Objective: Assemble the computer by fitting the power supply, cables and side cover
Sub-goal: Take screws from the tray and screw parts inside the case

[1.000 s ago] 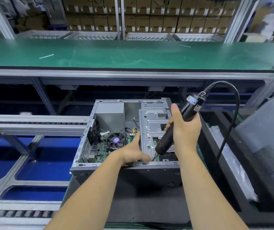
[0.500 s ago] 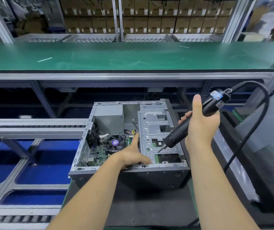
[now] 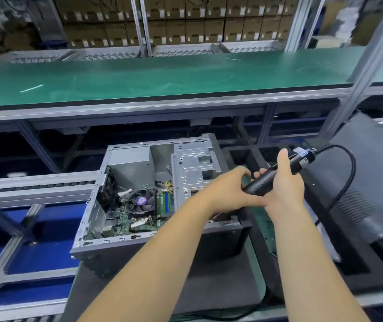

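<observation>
Your right hand point(image 3: 283, 182) grips the black electric screwdriver point(image 3: 264, 180); your left hand point(image 3: 230, 189) pinches its tip, above the open grey metal computer case point(image 3: 139, 247).

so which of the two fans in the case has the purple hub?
The CPU cooler fan lying flat on the motherboard; the rear case fan stands upright against the left wall, all black.

Case: I see the open computer case point(image 3: 139, 205) lying on the worktop point(image 3: 232, 275).
Right of it: the side cover point(image 3: 359, 182).
Behind: a shelf point(image 3: 162, 80), boxes point(image 3: 185, 26) beyond.
Above the case's right end: both hands, with the screwdriver point(image 3: 276, 174).
</observation>
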The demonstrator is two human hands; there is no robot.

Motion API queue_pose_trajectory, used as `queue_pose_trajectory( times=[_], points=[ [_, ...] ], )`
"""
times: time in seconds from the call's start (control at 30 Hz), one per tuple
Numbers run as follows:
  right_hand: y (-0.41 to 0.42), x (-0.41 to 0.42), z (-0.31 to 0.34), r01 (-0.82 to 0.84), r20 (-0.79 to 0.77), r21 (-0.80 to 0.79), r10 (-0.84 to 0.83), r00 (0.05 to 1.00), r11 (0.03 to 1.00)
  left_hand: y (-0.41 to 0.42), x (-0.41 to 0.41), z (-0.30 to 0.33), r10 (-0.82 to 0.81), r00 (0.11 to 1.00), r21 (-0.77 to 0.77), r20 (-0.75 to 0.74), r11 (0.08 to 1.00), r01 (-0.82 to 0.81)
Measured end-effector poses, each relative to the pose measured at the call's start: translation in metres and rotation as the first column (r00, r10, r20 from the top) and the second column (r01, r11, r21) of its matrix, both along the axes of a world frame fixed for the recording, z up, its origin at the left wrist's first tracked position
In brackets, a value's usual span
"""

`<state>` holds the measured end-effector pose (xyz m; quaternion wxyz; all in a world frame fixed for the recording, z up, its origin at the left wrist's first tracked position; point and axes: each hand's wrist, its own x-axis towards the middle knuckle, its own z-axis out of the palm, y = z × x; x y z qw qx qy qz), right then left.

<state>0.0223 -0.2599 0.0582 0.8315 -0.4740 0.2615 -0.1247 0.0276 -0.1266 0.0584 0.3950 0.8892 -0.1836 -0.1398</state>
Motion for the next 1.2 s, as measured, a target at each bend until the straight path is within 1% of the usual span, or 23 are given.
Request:
queue_pose_trajectory(
  times=[0.13,0.2,0.23,0.3,0.33,0.4,0.43,0.47,0.5,0.57,0.6,0.63,0.67,0.7,0.73,0.77,0.83,0.93,1.07,1.1,1.13,1.17,1.2],
  points=[
    [-0.040,-0.016,-0.009,-0.108,-0.010,0.187,0.112,0.994,0.976,-0.030,0.009,0.007,-0.138,0.990,0.141,0.033,0.981,0.132],
    [-0.057,-0.024,-0.012,-0.195,-0.021,0.211,0.204,0.979,0.958,-0.043,0.009,0.010,-0.209,0.977,0.223,0.043,0.955,0.195],
    [-0.065,-0.029,-0.012,-0.249,-0.055,0.170,0.261,0.964,0.954,-0.048,0.009,0.011,-0.232,0.972,0.255,0.037,0.943,0.215],
    [-0.082,-0.039,-0.009,-0.407,-0.216,-0.047,0.389,0.896,0.912,-0.053,0.009,0.014,-0.258,0.965,0.311,0.036,0.921,0.235],
    [-0.090,-0.044,-0.004,-0.522,-0.335,-0.171,0.449,0.828,0.836,-0.054,0.009,0.016,-0.267,0.963,0.338,0.039,0.910,0.239],
    [-0.105,-0.054,0.010,-0.768,-0.551,-0.291,0.556,0.622,0.571,-0.054,0.008,0.021,-0.289,0.957,0.392,0.032,0.884,0.254],
    [-0.109,-0.058,0.018,-0.850,-0.600,-0.314,0.606,0.523,0.423,-0.055,0.008,0.023,-0.305,0.952,0.419,0.023,0.868,0.267],
    [-0.111,-0.061,0.025,-0.880,-0.590,-0.360,0.655,0.472,0.310,-0.055,0.007,0.026,-0.322,0.947,0.446,0.012,0.849,0.284],
    [-0.109,-0.061,0.034,-0.855,-0.511,-0.435,0.704,0.493,0.283,-0.055,0.006,0.029,-0.340,0.940,0.468,0.004,0.832,0.299],
    [-0.104,-0.054,0.045,-0.687,-0.234,-0.576,0.716,0.658,0.443,-0.056,0.003,0.037,-0.370,0.929,0.504,0.014,0.805,0.313],
    [-0.103,-0.048,0.048,-0.555,-0.133,-0.663,0.651,0.748,0.502,-0.057,0.003,0.041,-0.376,0.926,0.527,0.022,0.792,0.309],
    [-0.102,-0.040,0.048,-0.445,-0.122,-0.775,0.585,0.802,0.449,-0.058,0.002,0.046,-0.369,0.929,0.550,0.033,0.783,0.292],
    [-0.102,-0.032,0.045,-0.421,-0.204,-0.858,0.555,0.806,0.296,-0.059,0.001,0.051,-0.359,0.932,0.579,0.053,0.771,0.264],
    [-0.100,-0.026,0.042,-0.480,-0.339,-0.868,0.552,0.762,0.129,-0.060,-0.001,0.055,-0.367,0.925,0.622,0.095,0.748,0.232],
    [-0.099,-0.024,0.037,-0.596,-0.472,-0.802,0.578,0.666,0.031,-0.060,-0.002,0.058,-0.402,0.903,0.668,0.152,0.715,0.206],
    [-0.099,-0.023,0.029,-0.707,-0.537,-0.707,0.630,0.561,0.028,-0.061,-0.003,0.060,-0.448,0.870,0.702,0.203,0.687,0.190],
    [-0.095,-0.023,0.007,-0.819,-0.505,-0.568,0.754,0.419,0.075,-0.057,-0.003,0.059,-0.506,0.824,0.719,0.255,0.669,0.188],
    [-0.084,-0.027,-0.028,-0.822,-0.398,-0.539,0.805,0.440,0.184,-0.050,-0.006,0.046,-0.494,0.828,0.679,0.266,0.705,0.202],
    [-0.072,-0.042,-0.064,-0.866,-0.210,-0.327,0.864,0.457,0.378,-0.042,-0.018,0.026,-0.423,0.899,0.665,0.112,0.704,0.248],
    [-0.068,-0.047,-0.070,-0.870,-0.181,-0.301,0.873,0.453,0.389,-0.037,-0.022,0.024,-0.387,0.919,0.614,0.076,0.745,0.262],
    [-0.063,-0.053,-0.075,-0.871,-0.162,-0.293,0.877,0.452,0.395,-0.032,-0.029,0.023,-0.326,0.943,0.491,0.071,0.834,0.251],
    [-0.058,-0.060,-0.078,-0.868,-0.143,-0.287,0.878,0.457,0.405,-0.026,-0.037,0.022,-0.222,0.969,0.296,0.112,0.938,0.181],
    [-0.052,-0.067,-0.080,-0.866,-0.129,-0.283,0.879,0.460,0.412,-0.019,-0.046,0.020,-0.050,0.974,0.060,0.221,0.997,0.038]
  ],
)
